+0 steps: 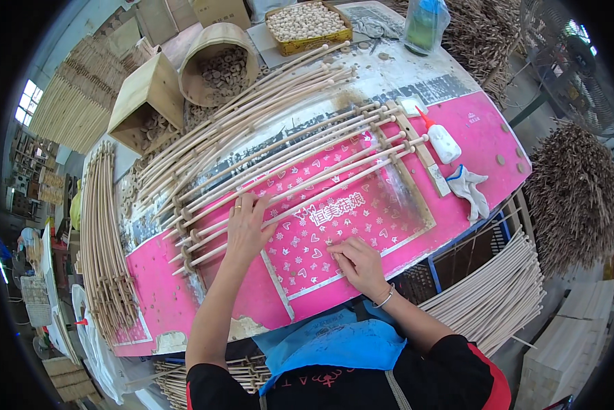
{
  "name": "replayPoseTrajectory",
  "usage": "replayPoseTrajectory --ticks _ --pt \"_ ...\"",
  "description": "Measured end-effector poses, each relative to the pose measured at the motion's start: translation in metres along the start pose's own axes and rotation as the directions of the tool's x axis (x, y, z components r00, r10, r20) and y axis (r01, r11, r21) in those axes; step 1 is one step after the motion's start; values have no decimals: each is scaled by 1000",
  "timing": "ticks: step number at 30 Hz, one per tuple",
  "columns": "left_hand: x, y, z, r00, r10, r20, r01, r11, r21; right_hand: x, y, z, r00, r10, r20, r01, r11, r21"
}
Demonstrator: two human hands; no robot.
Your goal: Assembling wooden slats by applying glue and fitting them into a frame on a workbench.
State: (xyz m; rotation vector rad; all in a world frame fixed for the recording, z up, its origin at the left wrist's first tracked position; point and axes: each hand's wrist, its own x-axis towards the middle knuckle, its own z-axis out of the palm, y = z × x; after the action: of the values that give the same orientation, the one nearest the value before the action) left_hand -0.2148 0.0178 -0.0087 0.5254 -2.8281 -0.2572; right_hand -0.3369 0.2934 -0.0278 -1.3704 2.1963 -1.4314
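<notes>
Several pale wooden rods (300, 179) lie side by side across the pink table, with round beads on their right ends and wooden discs (187, 225) threaded near their left ends. My left hand (247, 225) reaches over the front rods, its fingers bent round one between the ends. Lower and to the right, my right hand (358, 265) is just above the printed pink sheet (307, 256). Its thumb and fingers are drawn together, and whatever lies between them is too small to make out. A slotted wooden strip (423, 157) supports the rods' right ends.
A white glue bottle (445, 143) with a red tip and a glove (468, 191) lie at the right. Behind are a box of beads (308, 27), a tub of discs (218, 65) and a wooden box (146, 102). Rod bundles (105, 246) stand left. A fan (573, 68) is far right.
</notes>
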Motion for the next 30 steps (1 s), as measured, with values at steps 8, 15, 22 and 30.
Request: replayPoseTrajectory --ticks 8,15,22,30 --pt "4 0 -5 998 57 1 -57 995 87 -1 -1 0 1000 -9 7 9 1000 2" --pt "7 -8 3 998 9 69 0 992 -123 -3 0 -2 1000 -8 2 8 1000 -10" --pt "9 -2 -9 961 -86 263 163 944 -287 1 3 0 1000 10 4 -10 1000 0" --pt "-15 -5 23 976 -25 216 39 998 -57 -2 6 6 998 -29 58 27 999 36"
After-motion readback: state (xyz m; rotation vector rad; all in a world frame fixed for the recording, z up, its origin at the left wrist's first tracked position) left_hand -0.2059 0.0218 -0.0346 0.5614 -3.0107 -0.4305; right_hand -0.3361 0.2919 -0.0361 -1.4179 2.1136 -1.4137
